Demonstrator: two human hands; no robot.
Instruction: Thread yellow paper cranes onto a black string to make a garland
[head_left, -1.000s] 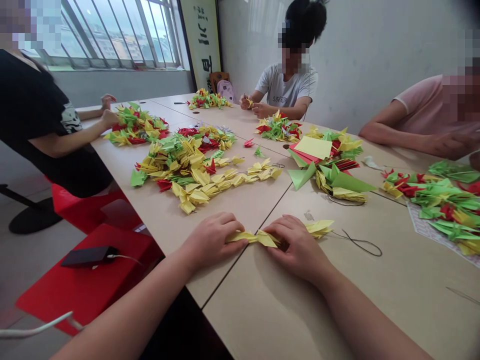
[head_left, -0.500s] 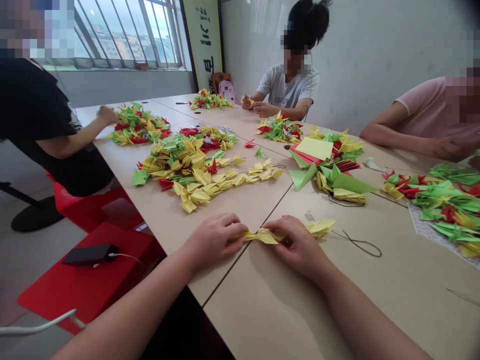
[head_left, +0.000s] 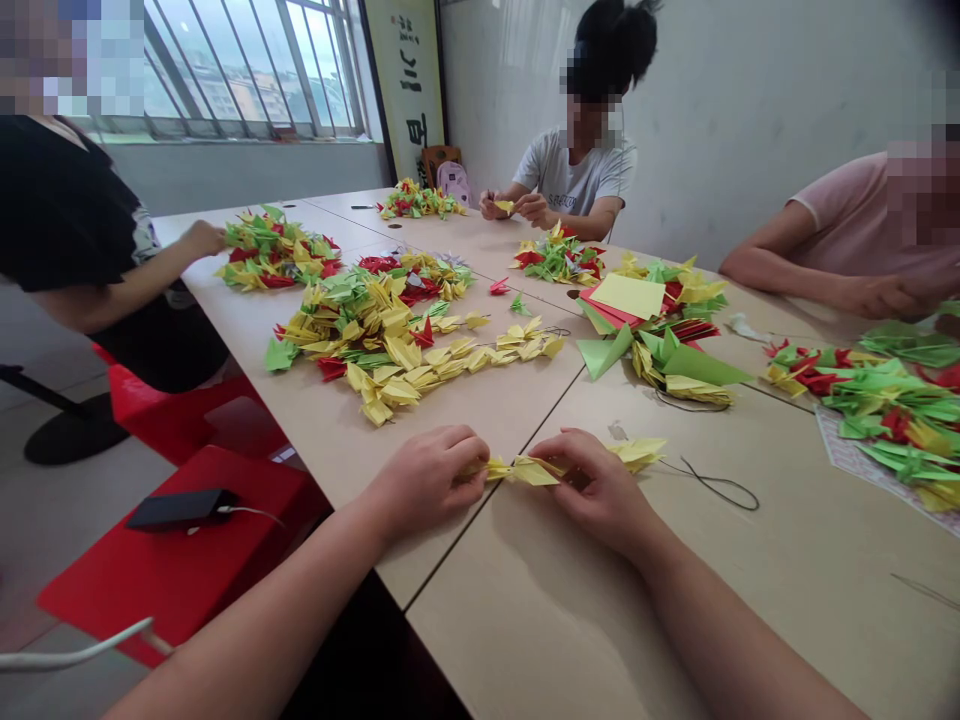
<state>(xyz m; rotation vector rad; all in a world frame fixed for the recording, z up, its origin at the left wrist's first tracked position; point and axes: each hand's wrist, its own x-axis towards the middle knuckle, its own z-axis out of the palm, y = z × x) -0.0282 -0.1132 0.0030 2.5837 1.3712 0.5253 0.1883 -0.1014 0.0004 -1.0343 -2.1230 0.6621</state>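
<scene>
Yellow folded-paper strand [head_left: 534, 470] on the beige surface [head_left: 570, 610]
Left hand [head_left: 429, 485] pinches one side, right hand [head_left: 600, 490] grasps the middle; a thin dark looped cord [head_left: 739, 501] trails.

Left hand [head_left: 427, 482]: back upward, fingers [head_left: 466, 450] bent and bunched, closed down toward the thumb [head_left: 466, 492] on the side facing the right hand.
Right hand [head_left: 600, 485]: just beside the left, a narrow gap between; knuckles arched, fingertips pointing toward the left hand, a hollow above the thumb.
Forearms [head_left: 285, 595]: bare, slanting inward, each behind its hand.
Wrists [head_left: 651, 545]: nearly straight, low behind the knuckles.
</scene>
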